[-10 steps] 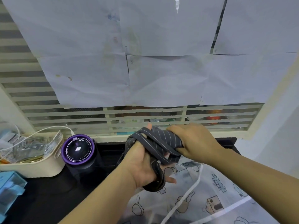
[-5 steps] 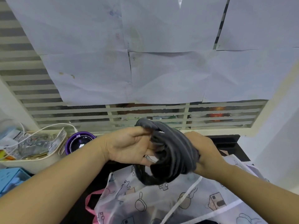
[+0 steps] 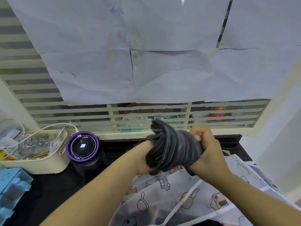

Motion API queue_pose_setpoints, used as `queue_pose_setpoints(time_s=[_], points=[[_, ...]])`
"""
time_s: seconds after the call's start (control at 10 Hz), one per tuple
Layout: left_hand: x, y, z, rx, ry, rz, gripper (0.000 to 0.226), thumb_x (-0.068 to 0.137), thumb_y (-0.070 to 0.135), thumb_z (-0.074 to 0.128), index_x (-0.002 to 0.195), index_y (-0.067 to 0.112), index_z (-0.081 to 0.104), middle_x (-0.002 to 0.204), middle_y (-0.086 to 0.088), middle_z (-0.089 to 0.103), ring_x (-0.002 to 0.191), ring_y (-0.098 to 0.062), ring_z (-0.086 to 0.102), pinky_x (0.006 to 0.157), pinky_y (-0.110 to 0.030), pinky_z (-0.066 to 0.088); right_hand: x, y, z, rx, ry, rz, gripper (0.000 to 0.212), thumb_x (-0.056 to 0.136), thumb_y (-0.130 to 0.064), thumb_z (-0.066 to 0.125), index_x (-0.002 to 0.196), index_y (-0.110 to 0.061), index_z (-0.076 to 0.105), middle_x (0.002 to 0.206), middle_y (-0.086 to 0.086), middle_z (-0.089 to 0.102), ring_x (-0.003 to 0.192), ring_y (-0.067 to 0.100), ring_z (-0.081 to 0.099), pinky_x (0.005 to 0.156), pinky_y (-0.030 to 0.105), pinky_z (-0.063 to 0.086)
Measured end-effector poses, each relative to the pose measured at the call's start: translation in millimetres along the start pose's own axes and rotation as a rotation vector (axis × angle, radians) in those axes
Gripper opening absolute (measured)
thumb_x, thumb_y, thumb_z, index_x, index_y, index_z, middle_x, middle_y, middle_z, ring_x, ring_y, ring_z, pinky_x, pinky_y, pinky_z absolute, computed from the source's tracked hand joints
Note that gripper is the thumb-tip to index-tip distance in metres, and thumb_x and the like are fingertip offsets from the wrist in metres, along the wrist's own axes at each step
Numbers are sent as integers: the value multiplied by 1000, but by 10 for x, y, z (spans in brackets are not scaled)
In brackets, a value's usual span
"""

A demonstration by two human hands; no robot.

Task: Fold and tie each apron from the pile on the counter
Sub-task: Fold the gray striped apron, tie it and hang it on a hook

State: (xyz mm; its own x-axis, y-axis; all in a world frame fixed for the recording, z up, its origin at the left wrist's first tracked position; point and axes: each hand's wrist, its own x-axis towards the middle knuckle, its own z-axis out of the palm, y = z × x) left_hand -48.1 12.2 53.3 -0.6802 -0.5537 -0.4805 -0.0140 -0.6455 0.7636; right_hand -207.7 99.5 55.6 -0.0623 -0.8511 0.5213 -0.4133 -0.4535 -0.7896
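A dark grey striped apron (image 3: 174, 149), rolled into a tight bundle, is held in the air above the black counter (image 3: 53, 191). My left hand (image 3: 143, 162) is mostly hidden under and behind the bundle's left end, gripping it from below. My right hand (image 3: 205, 147) grips the bundle's right end with curled fingers. Below them a white apron (image 3: 187, 198) printed with cartoon kitchen items and trimmed with white straps lies spread on the counter.
A purple-rimmed black round device (image 3: 83, 146) stands at the left of the hands. A cream basket (image 3: 40, 162) of packets and a white cable sits further left, with blue plastic boxes (image 3: 11, 186) at the edge. A louvred window covered with paper sheets (image 3: 162, 62) backs the counter.
The bundle has been turned in my hands. My left hand has gone from its top left to underneath it, while my right hand has come up onto its right end.
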Motion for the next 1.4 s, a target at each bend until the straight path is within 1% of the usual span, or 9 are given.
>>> queue_pose_setpoints(time_s=[0.1,0.3,0.6,0.8,1.0,1.1,1.2,1.3,1.4], points=[[24,26,-203,-90,-95,66,38,89,33,55,105,2,70,116,-20,64,108,-34,60,103,-50,39,-33,-27,-33,138,104,52,72,60,-12,87,106,-45,42,68,3,63,49,4,53,47,22,47],[59,0,-357,-425,-310,154,112,69,49,76,147,-7,19,151,-27,29,140,-41,29,116,-60,13,121,-87,48,233,255,395,41,76,-10,76,97,-36,52,87,-14,64,83,-4,61,80,24,52],[77,-198,116,-706,-64,116,55,92,34,50,134,0,46,132,-26,54,124,-36,53,112,-46,33,171,-221,67,929,155,594,18,63,-10,76,77,-8,65,63,3,66,57,13,65,51,24,53],[-168,-102,258,-383,75,654,59,70,-17,42,115,15,62,129,-1,62,121,-11,56,107,-32,38,195,-213,41,1273,371,834,17,63,-19,60,50,-9,63,56,4,56,44,15,53,42,25,50],[-377,62,357,-241,92,852,29,83,-3,55,89,15,77,109,-5,71,100,-16,68,95,-29,51,179,-143,-70,1194,177,808,39,49,-21,83,72,-9,53,65,7,50,51,18,51,51,26,50],[-468,119,427,-280,81,836,33,68,4,56,97,14,67,92,-4,74,57,-6,65,68,-25,59,262,-270,-144,843,149,827,52,0,-26,89,37,-9,58,38,0,51,34,9,52,38,15,41],[-486,120,365,-8,120,804,43,78,-9,57,107,22,61,97,0,74,53,-1,62,68,-22,58,309,-256,-161,682,119,784,57,4,-37,97,24,-9,51,32,-4,49,28,3,49,34,13,40],[-504,120,242,197,106,727,55,63,8,77,113,23,64,97,10,73,81,-1,68,74,-24,57,246,-193,-204,636,-13,740,30,63,-20,84,43,-12,62,45,0,56,40,7,56,43,14,46],[-461,34,146,341,21,533,50,45,44,87,91,29,75,99,-4,67,90,-12,66,84,-32,56,269,-174,-244,446,-232,597,25,73,-19,71,98,-21,68,80,-2,70,73,8,67,66,18,52]])
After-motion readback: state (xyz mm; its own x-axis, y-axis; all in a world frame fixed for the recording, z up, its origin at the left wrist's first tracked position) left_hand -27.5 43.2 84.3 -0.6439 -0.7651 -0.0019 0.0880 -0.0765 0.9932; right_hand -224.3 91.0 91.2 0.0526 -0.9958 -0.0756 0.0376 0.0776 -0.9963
